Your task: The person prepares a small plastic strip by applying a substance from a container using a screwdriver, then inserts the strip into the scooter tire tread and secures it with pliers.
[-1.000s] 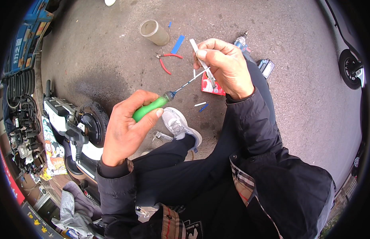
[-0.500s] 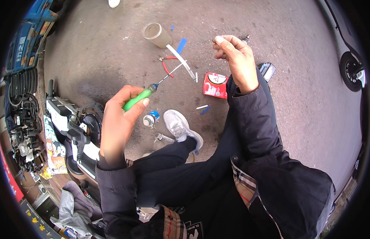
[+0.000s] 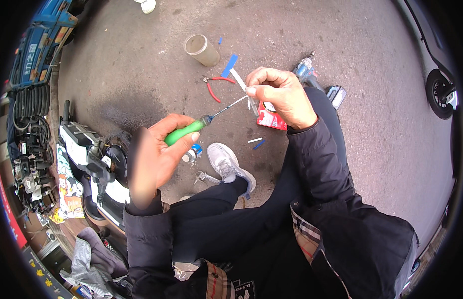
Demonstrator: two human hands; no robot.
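My left hand point(image 3: 159, 149) is wrapped round the green handle of an awl-like tool point(image 3: 184, 133). Its thin metal shaft slants up to the right, and the tip ends close to my right fingertips. The thumb and fingers of my right hand point(image 3: 283, 99) are pinched together at that tip; whatever they hold is too small to make out. Below them on the ground lie a white strip point(image 3: 238, 78), a blue strip point(image 3: 230, 65) and red-handled cutting pliers point(image 3: 212, 92). A red box point(image 3: 269, 118) is partly hidden by my right hand.
Beyond the pliers stands a cloudy cylindrical container point(image 3: 206, 54). A blue power drill point(image 3: 304, 68) lies past my right knee. A blue-and-white can point(image 3: 190, 155) is near my shoe point(image 3: 224, 162). To the left is a parked scooter point(image 3: 99, 172); a car wheel point(image 3: 437, 89) shows at far right.
My right hand has come down and left to the tool's tip. The tool has moved slightly right and down with my left hand. The drill has come into sight.
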